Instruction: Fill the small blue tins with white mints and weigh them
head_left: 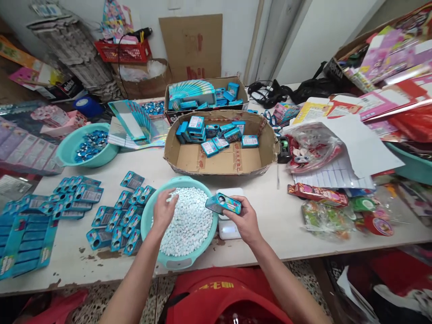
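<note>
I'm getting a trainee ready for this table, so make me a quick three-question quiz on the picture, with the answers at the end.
1. Which hand holds the small blue box?

2. True or false: the left hand is over the bowl of white pieces.

3. What lies in the turquoise bowl toward the back left?
A) rolls of tape
B) shiny blue pieces
C) folded cards

Key:
1. The right hand.
2. True.
3. B.
</note>
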A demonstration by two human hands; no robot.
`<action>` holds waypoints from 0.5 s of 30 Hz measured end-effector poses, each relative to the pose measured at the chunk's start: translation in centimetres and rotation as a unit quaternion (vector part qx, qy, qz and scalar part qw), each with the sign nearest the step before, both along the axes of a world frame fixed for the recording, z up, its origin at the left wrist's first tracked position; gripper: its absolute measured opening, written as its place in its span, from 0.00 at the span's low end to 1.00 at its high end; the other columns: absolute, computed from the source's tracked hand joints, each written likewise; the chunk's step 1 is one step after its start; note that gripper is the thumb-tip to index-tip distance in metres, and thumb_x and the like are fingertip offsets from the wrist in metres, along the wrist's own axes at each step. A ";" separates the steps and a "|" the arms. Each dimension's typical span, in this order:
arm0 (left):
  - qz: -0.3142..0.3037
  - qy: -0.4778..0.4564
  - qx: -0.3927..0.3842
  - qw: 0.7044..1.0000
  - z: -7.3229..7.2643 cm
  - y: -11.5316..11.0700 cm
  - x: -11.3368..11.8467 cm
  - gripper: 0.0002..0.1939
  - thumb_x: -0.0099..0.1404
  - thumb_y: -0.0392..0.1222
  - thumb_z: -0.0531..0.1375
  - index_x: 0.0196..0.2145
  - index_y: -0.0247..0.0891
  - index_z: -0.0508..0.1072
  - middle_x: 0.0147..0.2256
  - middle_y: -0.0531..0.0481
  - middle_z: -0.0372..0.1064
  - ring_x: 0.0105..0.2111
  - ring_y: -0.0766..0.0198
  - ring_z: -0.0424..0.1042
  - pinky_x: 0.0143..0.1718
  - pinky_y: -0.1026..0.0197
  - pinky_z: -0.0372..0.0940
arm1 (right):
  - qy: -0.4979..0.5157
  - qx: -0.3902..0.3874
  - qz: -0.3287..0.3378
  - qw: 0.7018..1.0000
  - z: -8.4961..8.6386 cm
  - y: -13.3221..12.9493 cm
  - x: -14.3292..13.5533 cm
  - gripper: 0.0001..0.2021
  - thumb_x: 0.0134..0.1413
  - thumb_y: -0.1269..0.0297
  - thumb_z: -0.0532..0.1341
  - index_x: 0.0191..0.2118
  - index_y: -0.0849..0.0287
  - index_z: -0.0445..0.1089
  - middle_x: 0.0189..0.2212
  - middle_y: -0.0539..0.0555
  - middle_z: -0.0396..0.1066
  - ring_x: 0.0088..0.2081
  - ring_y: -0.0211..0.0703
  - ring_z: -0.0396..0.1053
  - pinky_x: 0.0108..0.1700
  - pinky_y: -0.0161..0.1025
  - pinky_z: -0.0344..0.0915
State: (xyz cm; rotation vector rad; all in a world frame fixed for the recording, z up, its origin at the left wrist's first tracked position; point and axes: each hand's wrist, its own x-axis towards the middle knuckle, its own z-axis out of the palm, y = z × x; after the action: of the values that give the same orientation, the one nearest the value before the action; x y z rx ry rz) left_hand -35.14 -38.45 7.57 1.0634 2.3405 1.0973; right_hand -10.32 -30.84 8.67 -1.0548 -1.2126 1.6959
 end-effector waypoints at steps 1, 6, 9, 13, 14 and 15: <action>0.003 0.017 0.026 1.000 0.6 1.8 -0.1 0.18 0.59 0.52 0.56 0.43 0.41 0.73 0.44 0.44 0.69 0.40 0.56 0.70 0.41 0.55 0.67 | -0.015 0.004 -0.015 1.000 -0.4 0.5 0.8 0.20 0.36 0.63 0.71 0.39 0.55 0.66 0.35 0.49 0.71 0.36 0.42 0.70 0.41 0.40 0.67; -0.122 0.092 0.009 0.988 1.3 16.2 -0.7 0.22 0.58 0.48 0.57 0.49 0.37 0.69 0.47 0.42 0.67 0.44 0.55 0.69 0.47 0.56 0.63 | -0.092 0.014 -0.040 0.995 -3.1 2.1 2.6 0.18 0.40 0.61 0.68 0.38 0.56 0.66 0.34 0.51 0.72 0.37 0.45 0.70 0.42 0.44 0.67; -0.216 0.120 -0.138 0.959 -0.6 24.6 -0.6 0.31 0.53 0.43 0.62 0.54 0.34 0.65 0.53 0.38 0.64 0.53 0.50 0.63 0.53 0.56 0.58 | -0.117 0.028 -0.047 0.992 -5.0 2.8 2.6 0.16 0.41 0.63 0.67 0.38 0.57 0.66 0.35 0.53 0.71 0.38 0.47 0.70 0.44 0.45 0.67; -0.245 0.132 -0.209 0.937 -3.5 31.2 -0.3 0.43 0.42 0.42 0.67 0.56 0.32 0.60 0.58 0.32 0.56 0.59 0.42 0.54 0.56 0.50 0.52 | -0.138 0.056 -0.063 0.987 -7.2 3.7 2.7 0.13 0.43 0.67 0.65 0.39 0.56 0.67 0.38 0.54 0.70 0.42 0.49 0.69 0.47 0.46 0.66; -0.243 0.131 -0.219 0.936 -4.1 32.0 -0.1 0.45 0.40 0.42 0.68 0.56 0.32 0.60 0.59 0.30 0.54 0.60 0.38 0.51 0.57 0.47 0.51 | -0.141 0.064 -0.061 0.986 -7.5 3.9 2.9 0.14 0.44 0.67 0.64 0.40 0.56 0.67 0.39 0.54 0.70 0.44 0.49 0.69 0.49 0.47 0.66; -0.240 0.128 -0.229 0.935 -4.6 32.5 0.0 0.46 0.37 0.42 0.69 0.55 0.31 0.61 0.59 0.28 0.52 0.61 0.35 0.48 0.57 0.44 0.50 | -0.146 0.073 -0.061 0.985 -7.7 3.9 3.2 0.16 0.43 0.67 0.65 0.42 0.56 0.67 0.41 0.55 0.69 0.47 0.50 0.68 0.51 0.48 0.65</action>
State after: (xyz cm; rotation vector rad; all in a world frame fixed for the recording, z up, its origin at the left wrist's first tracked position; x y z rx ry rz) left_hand -35.14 -5.99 2.99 1.5328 2.1732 0.2298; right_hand -7.12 -26.94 0.98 -1.2900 -1.4023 1.3696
